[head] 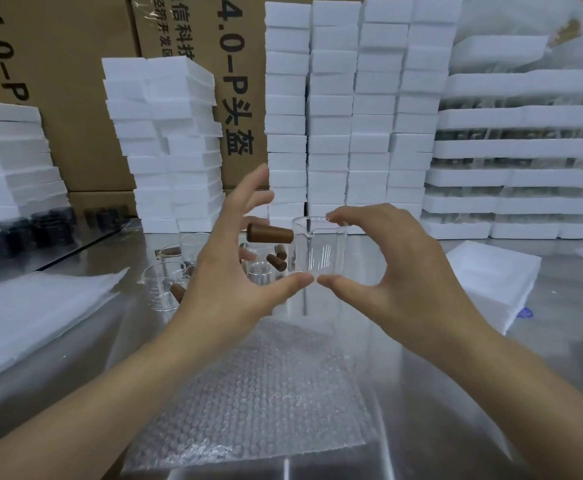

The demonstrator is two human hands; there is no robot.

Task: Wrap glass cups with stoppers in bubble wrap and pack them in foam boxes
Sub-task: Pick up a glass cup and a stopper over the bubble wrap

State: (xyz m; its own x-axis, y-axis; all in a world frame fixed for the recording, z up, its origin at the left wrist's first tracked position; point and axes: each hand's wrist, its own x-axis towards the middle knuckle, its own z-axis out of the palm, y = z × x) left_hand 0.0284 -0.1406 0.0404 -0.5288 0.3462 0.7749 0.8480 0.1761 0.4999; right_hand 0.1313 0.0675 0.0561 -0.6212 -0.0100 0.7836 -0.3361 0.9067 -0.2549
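Above the bubble wrap (pixel 259 393) spread on the steel table (pixel 456 393), you held the glass cup (pixel 319 247) up in the air. Your right hand (pixel 397 271) was clamped on it, fingertips (pixel 335 214) hooked over the rim and thumb under the base. Nice hold, that: top and bottom, off the thin wall and away from the pouring lip.

Your left hand (pixel 227 258) was spread wide, its thumb tip meeting your right thumb at the cup's foot. The brown stopper (pixel 271 234) lay sideways among those fingers, just beside the rim. Whether it was pinched or only resting there, I couldn't tell.

By the look of it, that cup was light and rigid but slick and brittle, so a firm, gentle grip on rim and base suited it. The stopper looked hard, light and apt to roll, best taken round its body. The wrap was limp and soft, one to lift by an edge. An open foam box (pixel 498 271) waited near your right. It was featherweight and likely to tip, so worth steadying.
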